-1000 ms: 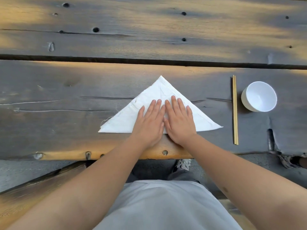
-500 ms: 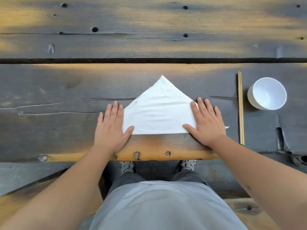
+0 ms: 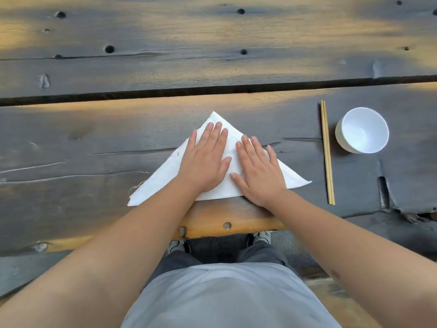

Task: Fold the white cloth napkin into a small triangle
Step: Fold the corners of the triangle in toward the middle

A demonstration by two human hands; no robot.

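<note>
White cloth napkin [image 3: 163, 183] lies folded as a flat triangle on the near plank of the dark wooden table [image 3: 71, 143], apex pointing away from the person, long folded edge nearest the body and running just beside the table's worn, lighter front edge. Left corner shows a few frayed threads; right corner tapers to a thin point close to the chopsticks. Both hands lie flat on the napkin, palms down, fingers straight, nothing grasped. Left hand [image 3: 205, 159] covers the middle and upper part, fingertips just short of the apex, thumb spread toward the right hand. Right hand [image 3: 259, 171] sits beside it on the right half, fingers angled up and left, little finger close to the napkin's right sloping edge, heel of the hand at the folded edge. The thumbs are near each other, apart. Right of the napkin, a pair of wooden chopsticks [image 3: 327, 152] lies together, running away from the person. Just beyond them stands a white bowl [image 3: 361, 130], upright, nothing visible inside, apart from the chopsticks. A dark gap separates the near plank from the far plank. Below the table edge: grey shirt [image 3: 224, 297], dark trousers, toes of two sneakers [image 3: 260, 236] on the ground.
</note>
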